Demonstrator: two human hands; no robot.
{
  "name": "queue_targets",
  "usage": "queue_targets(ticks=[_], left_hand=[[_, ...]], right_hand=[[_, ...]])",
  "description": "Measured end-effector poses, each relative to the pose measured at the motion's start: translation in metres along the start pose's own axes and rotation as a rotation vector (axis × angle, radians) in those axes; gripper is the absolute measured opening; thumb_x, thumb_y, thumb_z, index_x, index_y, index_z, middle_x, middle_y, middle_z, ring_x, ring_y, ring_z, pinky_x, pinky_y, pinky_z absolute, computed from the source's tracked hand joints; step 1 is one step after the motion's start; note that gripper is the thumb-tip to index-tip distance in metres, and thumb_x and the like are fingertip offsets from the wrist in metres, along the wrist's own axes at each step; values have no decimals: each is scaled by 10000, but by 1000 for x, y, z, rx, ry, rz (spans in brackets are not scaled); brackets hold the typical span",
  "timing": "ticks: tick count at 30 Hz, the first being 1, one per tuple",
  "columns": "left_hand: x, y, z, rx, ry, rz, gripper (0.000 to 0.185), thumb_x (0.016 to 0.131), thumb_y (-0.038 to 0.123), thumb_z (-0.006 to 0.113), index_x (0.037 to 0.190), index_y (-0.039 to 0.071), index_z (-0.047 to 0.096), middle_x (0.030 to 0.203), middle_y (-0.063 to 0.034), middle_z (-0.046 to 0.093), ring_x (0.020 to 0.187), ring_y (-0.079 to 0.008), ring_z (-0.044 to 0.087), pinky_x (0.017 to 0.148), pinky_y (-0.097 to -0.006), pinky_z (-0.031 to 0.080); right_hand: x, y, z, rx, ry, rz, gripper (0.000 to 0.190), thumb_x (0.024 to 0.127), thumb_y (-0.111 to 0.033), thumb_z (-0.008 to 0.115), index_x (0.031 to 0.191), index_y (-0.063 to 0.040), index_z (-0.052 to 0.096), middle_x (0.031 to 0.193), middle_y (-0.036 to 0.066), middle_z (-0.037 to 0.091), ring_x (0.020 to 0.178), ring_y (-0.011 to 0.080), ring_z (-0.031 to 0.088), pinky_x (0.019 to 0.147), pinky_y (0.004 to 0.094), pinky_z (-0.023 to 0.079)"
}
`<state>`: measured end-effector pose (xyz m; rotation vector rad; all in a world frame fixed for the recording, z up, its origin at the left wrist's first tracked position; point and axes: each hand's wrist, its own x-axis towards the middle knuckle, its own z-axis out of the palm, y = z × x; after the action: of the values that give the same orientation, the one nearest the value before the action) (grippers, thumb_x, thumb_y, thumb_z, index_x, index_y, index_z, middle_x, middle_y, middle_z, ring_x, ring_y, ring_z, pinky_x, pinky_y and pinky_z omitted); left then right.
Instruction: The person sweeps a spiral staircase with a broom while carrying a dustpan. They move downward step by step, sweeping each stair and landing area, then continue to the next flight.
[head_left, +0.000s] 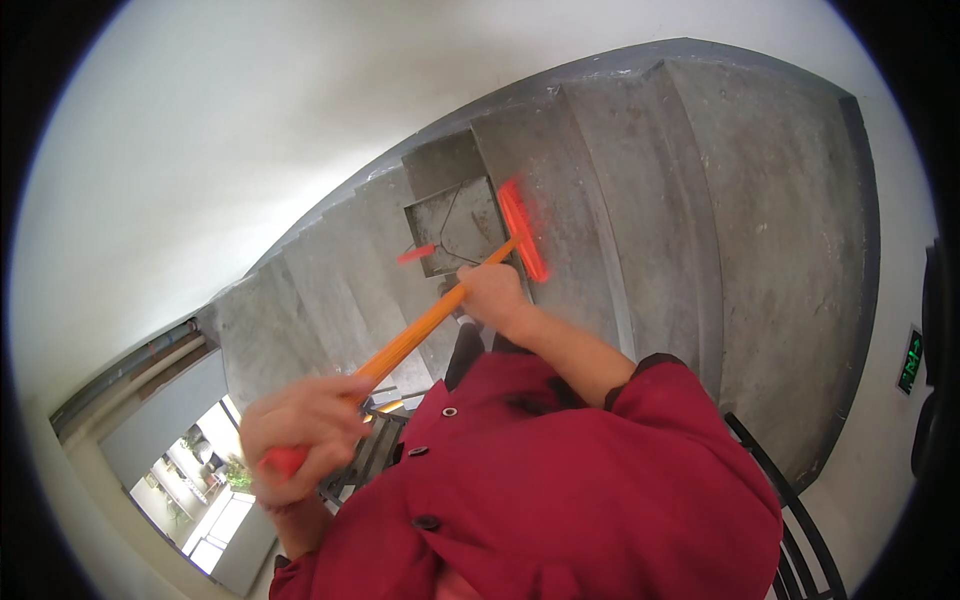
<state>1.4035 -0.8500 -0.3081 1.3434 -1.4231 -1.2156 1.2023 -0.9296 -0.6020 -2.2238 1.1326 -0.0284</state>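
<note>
An orange broom handle (411, 342) runs slantwise across the view. My left hand (307, 435), slightly blurred, is closed around its upper part near the red end cap (283, 460). Further down, my right hand (491, 296) grips the same handle. The red broom head (523, 231) is at the lower end, over a grey stair step, and looks blurred. Beside it lies a square metal dustpan (459, 225) with a thin wire handle and a red grip (417, 255). Part of a shoe shows just below the dustpan, by my right hand.
Grey concrete stairs (645, 195) curve across the view along a white wall (225, 135). Black metal railings (795, 510) stand at the lower right and beside my body at the left. A window (199, 480) is at lower left, a green lit sign (910, 360) at far right.
</note>
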Motion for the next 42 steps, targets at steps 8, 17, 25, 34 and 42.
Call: queue_targets(ticks=[8,17,25,34,42], left_hand=[[29,-31,54,-64,80,-99,51,729,37,615,688,10,630,705,-100,669,844,-352,693,815,-447,542],[-9,1,-20,-1,-97,185,96,751,72,608,660,42,621,705,-93,678,833,-350,707,761,-403,556],[31,-17,36,-16,-50,13,88,707,69,739,709,56,652,661,-59,651,757,-295,715,670,-359,558],[17,36,-5,44,4,351,89,820,109,643,749,59,667,658,-39,663,670,-252,709,516,-293,486],[101,-111,6,195,69,-108,531,864,212,656,1327,-7,513,1350,-168,530,1251,-244,504,1033,-372,411]], right_hand=[[-5,65,-31,-105,137,168,205,742,-261,710,767,-89,601,679,143,638,670,340,661,594,462,515],[4,-8,-7,96,106,-80,215,764,-280,676,781,-85,587,668,139,626,684,362,654,599,478,502],[-14,35,-10,-48,-44,95,169,759,-230,680,763,-83,596,669,133,639,669,338,665,604,469,516],[-13,-30,-41,82,46,26,155,746,-219,662,733,-82,589,643,145,619,643,363,643,599,479,501],[75,78,-67,-136,99,201,196,783,-276,632,802,-99,716,782,143,680,768,350,664,670,479,516]])
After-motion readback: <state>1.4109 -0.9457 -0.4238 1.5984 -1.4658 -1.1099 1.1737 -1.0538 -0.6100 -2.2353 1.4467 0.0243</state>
